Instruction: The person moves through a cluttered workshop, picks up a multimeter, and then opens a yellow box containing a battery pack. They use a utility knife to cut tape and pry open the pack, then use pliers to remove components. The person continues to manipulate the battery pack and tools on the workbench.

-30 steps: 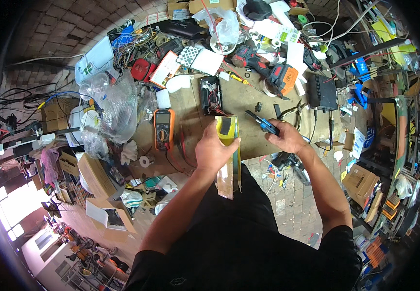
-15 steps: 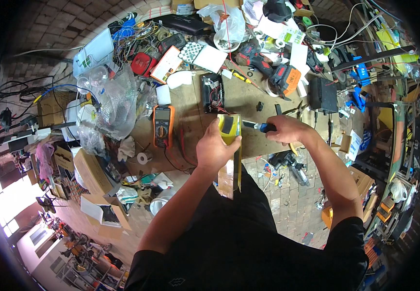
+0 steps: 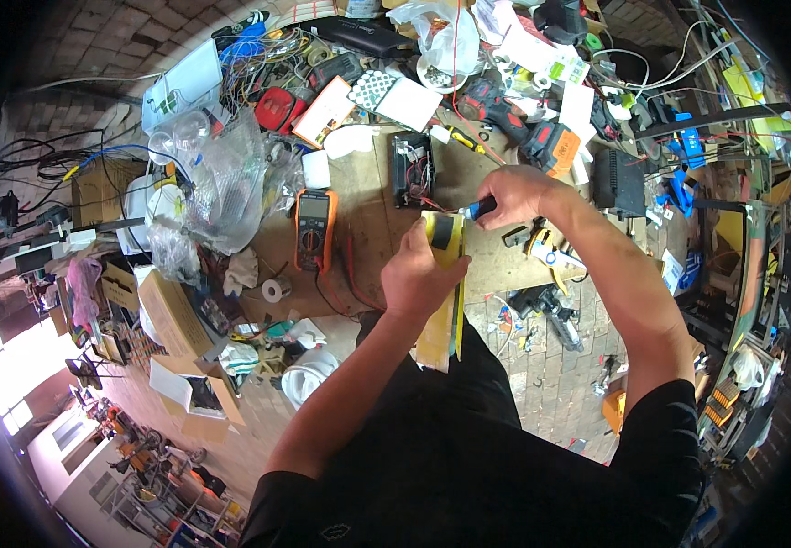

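Observation:
My left hand (image 3: 416, 281) is closed around a long, yellow-wrapped pack (image 3: 435, 342) with a dark patch near its far end. The pack points away from me, its near end above my lap. A utility knife (image 3: 479, 208) with a dark and blue handle is gripped in my right hand (image 3: 516, 196). Its tip is at the far right corner of the pack; whether it touches I cannot tell. Just beyond the pack lies an open black case (image 3: 412, 171) with wires inside. An orange multimeter (image 3: 314, 228) rests left of my left hand.
Red and black test leads (image 3: 352, 265) run from the multimeter to the bench's near edge. A cordless drill (image 3: 496, 105) and an orange-marked battery (image 3: 550, 146) lie at the back. Bubble wrap (image 3: 226, 187) is heaped on the left. Yellow-handled pliers (image 3: 550, 256) lie beneath my right forearm.
My right hand has moved the knife closer to the far end of the pack. My left hand keeps its hold, and the pack has tilted slightly. The whole view has shifted a little.

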{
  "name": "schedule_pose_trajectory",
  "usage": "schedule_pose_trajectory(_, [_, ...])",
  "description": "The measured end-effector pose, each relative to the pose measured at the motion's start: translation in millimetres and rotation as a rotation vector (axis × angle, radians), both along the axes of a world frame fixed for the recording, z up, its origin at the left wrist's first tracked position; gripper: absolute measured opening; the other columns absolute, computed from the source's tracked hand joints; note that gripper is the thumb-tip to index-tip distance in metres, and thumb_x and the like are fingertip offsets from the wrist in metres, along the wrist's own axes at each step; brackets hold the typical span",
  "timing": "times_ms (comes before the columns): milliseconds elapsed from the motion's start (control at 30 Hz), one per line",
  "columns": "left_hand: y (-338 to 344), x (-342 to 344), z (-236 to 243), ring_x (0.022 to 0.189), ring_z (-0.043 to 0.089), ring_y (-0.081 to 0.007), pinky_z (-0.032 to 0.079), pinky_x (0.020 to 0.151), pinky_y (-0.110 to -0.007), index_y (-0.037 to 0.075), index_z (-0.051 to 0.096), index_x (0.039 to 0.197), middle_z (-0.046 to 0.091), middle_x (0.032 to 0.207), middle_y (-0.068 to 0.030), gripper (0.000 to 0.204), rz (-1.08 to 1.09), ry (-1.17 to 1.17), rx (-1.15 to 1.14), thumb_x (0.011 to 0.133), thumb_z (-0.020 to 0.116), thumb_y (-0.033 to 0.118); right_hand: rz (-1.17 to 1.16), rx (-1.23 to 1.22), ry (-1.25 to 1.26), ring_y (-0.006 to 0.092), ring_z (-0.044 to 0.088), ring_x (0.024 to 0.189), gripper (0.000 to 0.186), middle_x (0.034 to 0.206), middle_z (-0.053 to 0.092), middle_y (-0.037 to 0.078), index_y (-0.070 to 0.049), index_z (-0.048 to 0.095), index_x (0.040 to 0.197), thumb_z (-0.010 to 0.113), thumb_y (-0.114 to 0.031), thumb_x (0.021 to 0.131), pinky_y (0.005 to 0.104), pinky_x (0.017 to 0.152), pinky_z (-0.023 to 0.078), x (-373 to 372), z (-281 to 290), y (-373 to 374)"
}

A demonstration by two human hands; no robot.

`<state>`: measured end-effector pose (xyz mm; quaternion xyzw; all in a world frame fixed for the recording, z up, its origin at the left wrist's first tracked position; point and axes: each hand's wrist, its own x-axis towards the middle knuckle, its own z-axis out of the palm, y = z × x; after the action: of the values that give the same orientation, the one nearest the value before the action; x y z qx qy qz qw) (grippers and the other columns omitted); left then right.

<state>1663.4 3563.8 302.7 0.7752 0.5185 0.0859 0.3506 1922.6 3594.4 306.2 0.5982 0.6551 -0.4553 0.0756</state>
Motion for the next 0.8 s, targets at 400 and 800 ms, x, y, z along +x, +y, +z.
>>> schedule_pose_trajectory(400, [-4, 2, -9, 0.107, 0.071, -0.037, 0.059, 0.089, -0.046, 0.003, 0.053, 0.141, 0.069, 0.126, -0.0178, 0.087, 0.032, 0.018, 0.02, 0.072, 0.09, 0.041, 0.119, 0.049, -0.125, 0.0353, 0.073, 0.088, 0.046, 0.09, 0.077, 0.014, -0.013, 0.079, 0.102, 0.077, -0.051, 0.075, 0.0449, 0.079, 0.057, 2, 8, 25])
schedule_pose_trajectory(800, [-8, 7, -5, 0.101, 0.072, -0.039, 0.059, 0.084, -0.048, 0.005, 0.048, 0.14, 0.068, 0.122, -0.0179, 0.085, 0.041, 0.118, -0.033, 0.075, 0.088, 0.041, 0.062, -0.039, -0.105, 0.0308, 0.071, 0.077, 0.045, 0.079, 0.074, 0.012, -0.012, 0.079, 0.095, 0.078, -0.051, 0.073, 0.0427, 0.071, 0.055, 4, 1, 31])
